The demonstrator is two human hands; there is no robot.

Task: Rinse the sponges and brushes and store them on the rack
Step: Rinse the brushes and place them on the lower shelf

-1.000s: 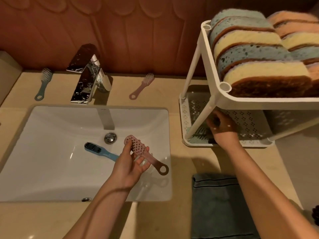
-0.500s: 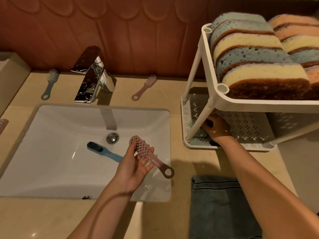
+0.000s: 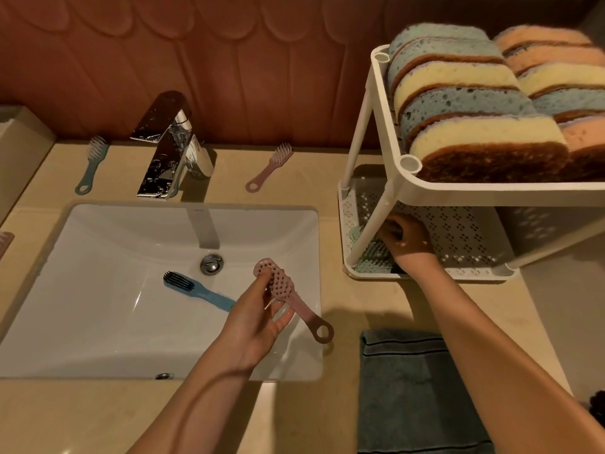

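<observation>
Our left hand (image 3: 258,322) pinches the pink brush (image 3: 288,291) by its head; we judge it light, stiff, wet-slick, better gripped at the neck. Our right hand (image 3: 407,242) sits inside the rack (image 3: 491,190), grip indeterminate.

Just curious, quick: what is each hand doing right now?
Left hand: holding the pink brush.
Right hand: inside the rack; grip cannot be told.

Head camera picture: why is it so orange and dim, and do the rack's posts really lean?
Head view: warm, low light tints everything; glare on the faucet; the rack shades its lower shelf and the right hand; the wide-angle lens likely splays its posts; the held pink brush looks sharp.
</observation>
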